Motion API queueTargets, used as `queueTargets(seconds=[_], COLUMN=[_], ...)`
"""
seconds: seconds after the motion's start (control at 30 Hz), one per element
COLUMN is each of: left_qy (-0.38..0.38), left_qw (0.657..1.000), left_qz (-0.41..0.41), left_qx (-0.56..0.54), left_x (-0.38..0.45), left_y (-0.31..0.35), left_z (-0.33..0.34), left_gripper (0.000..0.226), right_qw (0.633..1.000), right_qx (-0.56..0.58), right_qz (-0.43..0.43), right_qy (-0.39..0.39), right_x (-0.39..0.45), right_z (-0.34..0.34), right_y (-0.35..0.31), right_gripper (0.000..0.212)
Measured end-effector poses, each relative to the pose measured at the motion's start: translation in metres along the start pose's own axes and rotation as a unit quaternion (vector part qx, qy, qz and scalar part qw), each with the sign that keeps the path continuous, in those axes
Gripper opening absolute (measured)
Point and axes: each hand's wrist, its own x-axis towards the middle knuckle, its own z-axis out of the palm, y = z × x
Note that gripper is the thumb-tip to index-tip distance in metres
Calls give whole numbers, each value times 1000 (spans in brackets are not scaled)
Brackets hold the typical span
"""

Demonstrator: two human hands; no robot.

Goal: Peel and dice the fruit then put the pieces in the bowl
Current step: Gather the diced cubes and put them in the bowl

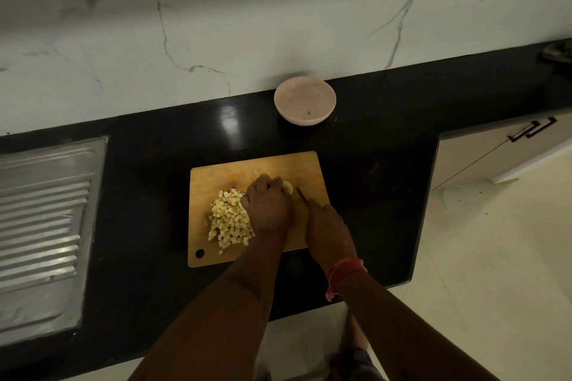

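Note:
A wooden cutting board (216, 176) lies on the black counter. A heap of small pale fruit cubes (229, 219) covers its left half. My left hand (268, 204) curls over a pale piece of fruit (288, 186) near the board's middle and holds it down. My right hand (328, 226) grips a knife (301, 195) whose dark blade points away from me, just right of the fruit piece. A pale pink bowl (305, 100) stands behind the board by the wall, with only a speck inside.
A steel sink drainboard (43, 219) is set into the black counter (371, 164) at the left. The counter ends at the right, where a cabinet with black handles (532, 130) and a light floor show. A marble wall rises behind.

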Motion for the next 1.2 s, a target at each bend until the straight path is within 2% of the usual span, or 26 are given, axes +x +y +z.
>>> queueTargets(seconds=[0.1, 0.23, 0.47, 0.6, 0.7, 0.8, 0.87, 0.93, 1.0, 1.2], left_qy=[27, 10, 1, -16, -17, 5, 14, 12, -1, -17], left_qw=[999, 997, 999, 996, 993, 996, 999, 999, 998, 997], left_qz=[-34, -70, 5, 87, 117, 67, 35, 40, 65, 78], left_qx=[-20, 24, -39, -30, -30, -61, -33, -5, -4, -24], left_x=[-3, 0, 7, 14, 16, 13, 11, 10, 12, 16], left_y=[9, 15, 8, -6, -14, -14, -11, -9, -9, -12], left_z=[2, 6, 9, 4, 1, -1, -1, 0, 1, 3], left_gripper=[46, 58, 32, 34, 40, 41, 36, 36, 35, 34], right_qw=[998, 986, 979, 977, 974, 981, 988, 996, 998, 994], right_qx=[56, 149, 181, 187, 207, 180, 129, 65, 48, 85], right_qz=[34, 75, 96, 96, 86, 74, 75, 34, 6, 58], right_qy=[10, 9, -10, -20, -25, -28, -38, -40, -38, -38], right_x=[10, 24, 28, 30, 32, 35, 37, 38, 37, 36], right_z=[-4, 2, -2, -3, -1, 2, 0, -2, -1, 4], right_y=[3, 9, 10, 12, 9, 4, -1, -10, -16, 0], right_gripper=[45, 37, 43, 45, 47, 52, 53, 48, 41, 54])
